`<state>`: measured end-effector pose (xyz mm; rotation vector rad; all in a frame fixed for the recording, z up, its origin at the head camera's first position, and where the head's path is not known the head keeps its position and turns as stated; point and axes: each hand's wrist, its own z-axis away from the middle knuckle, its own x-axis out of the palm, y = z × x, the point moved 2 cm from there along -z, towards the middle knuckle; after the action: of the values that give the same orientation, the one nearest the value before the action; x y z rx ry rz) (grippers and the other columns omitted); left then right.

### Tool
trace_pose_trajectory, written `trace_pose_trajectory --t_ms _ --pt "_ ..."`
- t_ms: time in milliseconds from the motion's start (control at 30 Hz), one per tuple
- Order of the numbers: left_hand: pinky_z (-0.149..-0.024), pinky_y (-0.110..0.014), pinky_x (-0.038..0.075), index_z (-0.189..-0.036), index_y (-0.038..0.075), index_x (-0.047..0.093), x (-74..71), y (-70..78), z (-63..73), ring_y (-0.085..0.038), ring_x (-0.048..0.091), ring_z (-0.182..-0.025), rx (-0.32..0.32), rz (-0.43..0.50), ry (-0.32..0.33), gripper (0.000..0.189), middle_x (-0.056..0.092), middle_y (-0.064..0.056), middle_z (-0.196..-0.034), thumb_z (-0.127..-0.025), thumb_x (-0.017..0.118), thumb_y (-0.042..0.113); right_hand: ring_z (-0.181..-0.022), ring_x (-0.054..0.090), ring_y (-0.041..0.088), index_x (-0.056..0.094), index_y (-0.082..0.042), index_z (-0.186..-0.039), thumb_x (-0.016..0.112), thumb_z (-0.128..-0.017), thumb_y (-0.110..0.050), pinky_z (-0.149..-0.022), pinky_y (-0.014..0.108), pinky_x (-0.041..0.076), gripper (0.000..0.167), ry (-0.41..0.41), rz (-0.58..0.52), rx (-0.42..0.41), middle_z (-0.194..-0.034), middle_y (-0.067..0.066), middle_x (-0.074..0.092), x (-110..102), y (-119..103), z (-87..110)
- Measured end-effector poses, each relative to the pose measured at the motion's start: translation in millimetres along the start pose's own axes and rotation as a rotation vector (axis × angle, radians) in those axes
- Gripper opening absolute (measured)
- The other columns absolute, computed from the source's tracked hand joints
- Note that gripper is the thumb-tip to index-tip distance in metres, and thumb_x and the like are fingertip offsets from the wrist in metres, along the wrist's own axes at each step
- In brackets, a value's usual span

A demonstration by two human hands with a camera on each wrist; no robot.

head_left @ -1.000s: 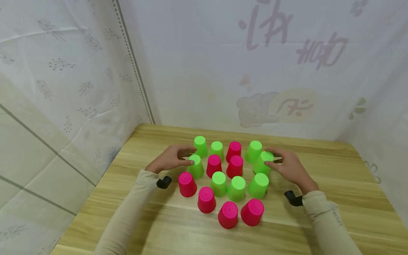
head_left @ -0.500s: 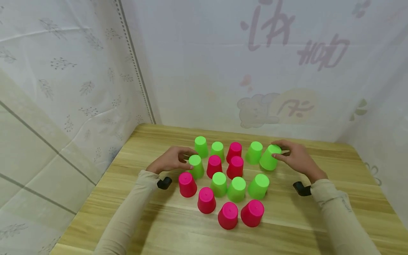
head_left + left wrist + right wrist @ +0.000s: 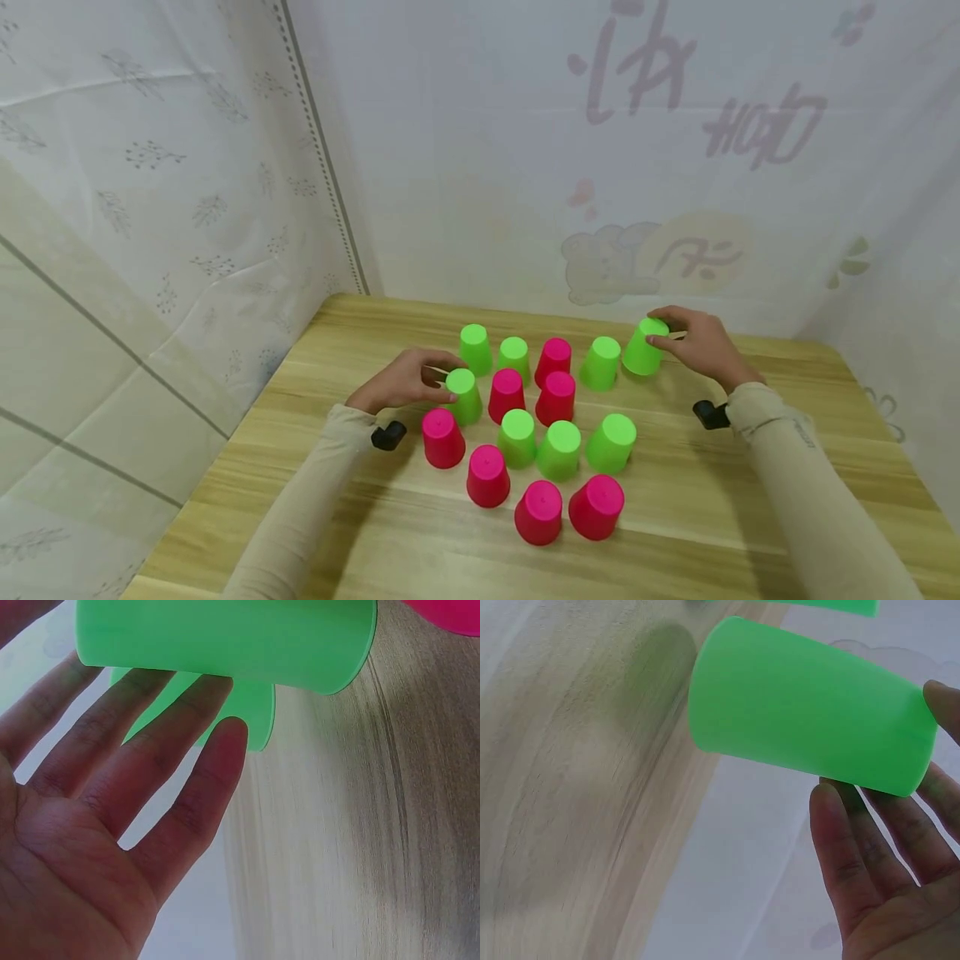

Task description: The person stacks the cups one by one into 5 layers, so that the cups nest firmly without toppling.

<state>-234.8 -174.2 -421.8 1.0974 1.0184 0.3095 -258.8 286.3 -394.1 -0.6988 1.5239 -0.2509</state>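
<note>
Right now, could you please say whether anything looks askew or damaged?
Only the green cup in the right hand looks askew: it tilts, while the pink cups on the table stand straight. No damage shows.

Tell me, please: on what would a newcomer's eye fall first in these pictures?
Probably on the bright green cups and pink cups, most standing upside down in a group on the table. Next, perhaps, on the right hand, which holds a tilted cup at the group's far right corner. The left hand is at another cup on the group's left side.
</note>
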Motion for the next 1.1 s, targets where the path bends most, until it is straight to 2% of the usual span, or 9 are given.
trace_pose_trajectory --t_ms 267,533,800,1100 --pt "-0.103 -0.049 0.055 -0.131 0.009 0.064 0.9 2.4 1.1 -0.037 0.064 -0.123 -0.001 -0.015 -0.008 0.048 0.065 -0.015 -0.133 -0.086 0.079 0.015 -0.117 0.063 0.044 0.056 -0.005 -0.140 0.064 -0.098 -0.036 -0.093 0.059 0.053 0.053 0.018 -0.022 0.037 -0.129 0.024 0.064 8 0 -27.1" --pt "-0.102 -0.049 0.055 -0.131 0.008 0.064 0.8 1.3 2.5 -0.037 0.065 -0.121 0.004 -0.017 -0.010 0.048 0.065 -0.016 -0.132 -0.086 0.079 0.017 -0.120 0.062 0.042 0.056 -0.006 -0.139 0.065 -0.098 -0.035 -0.096 0.057 0.053 0.052 0.015 -0.061 0.046 -0.136 0.022 0.061 13 -14 -53.2" --pt "-0.102 -0.048 0.055 -0.131 0.008 0.064 0.7 -0.1 3.4 -0.036 0.065 -0.121 0.010 -0.014 -0.011 0.048 0.065 -0.016 -0.133 -0.086 0.079 0.018 -0.120 0.063 0.042 0.057 -0.003 -0.138 0.066 -0.097 -0.029 -0.097 0.055 0.054 0.049 0.001 -0.091 0.030 -0.135 0.023 0.062 24 -32 -73.1" --pt "-0.102 -0.047 0.056 -0.131 0.008 0.064 0.6 -2.3 3.2 -0.035 0.065 -0.121 0.015 -0.015 -0.006 0.048 0.065 -0.015 -0.133 -0.086 0.080 0.018 -0.111 0.067 0.043 0.061 0.000 -0.131 0.071 -0.093 -0.023 -0.097 0.053 0.055 0.045 -0.020 -0.104 -0.013 -0.129 0.024 0.065 41 -49 -91.7"
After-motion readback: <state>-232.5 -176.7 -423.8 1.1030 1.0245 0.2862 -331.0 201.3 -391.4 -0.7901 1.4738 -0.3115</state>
